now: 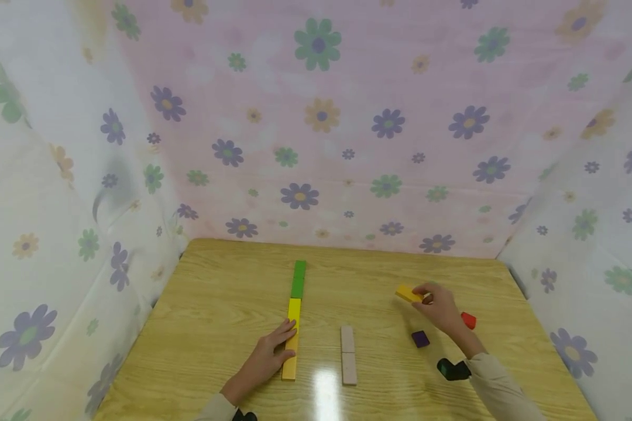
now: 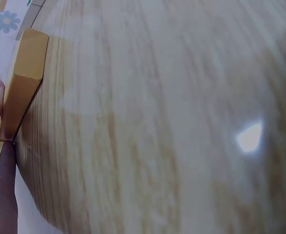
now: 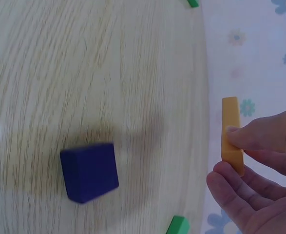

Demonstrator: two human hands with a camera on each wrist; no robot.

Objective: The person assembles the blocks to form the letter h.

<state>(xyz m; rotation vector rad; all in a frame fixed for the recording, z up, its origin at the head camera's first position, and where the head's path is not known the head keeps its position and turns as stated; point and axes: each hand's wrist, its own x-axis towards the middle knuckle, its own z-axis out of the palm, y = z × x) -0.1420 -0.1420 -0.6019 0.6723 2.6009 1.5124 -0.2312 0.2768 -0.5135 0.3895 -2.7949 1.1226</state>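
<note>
My right hand (image 1: 439, 307) pinches an orange block (image 3: 232, 131) between thumb and fingers, held up off the table at the right. My left hand (image 1: 265, 354) rests on a straight row of blocks, its fingers and thumb touching a yellow block (image 1: 294, 310) and the orange block (image 1: 289, 369) at the near end. Two green blocks (image 1: 298, 280) form the far end of that row. A dark purple block (image 3: 90, 171) lies on the table below the right hand. Beside the right wrist is a red block (image 1: 469, 320), partly covered.
Two pale wooden blocks (image 1: 349, 355) lie end to end between the hands. A green block (image 3: 178, 225) shows at the bottom of the right wrist view. The wood-grain table (image 1: 232, 292) is bounded by flowered cloth (image 1: 316, 158) at the back and sides.
</note>
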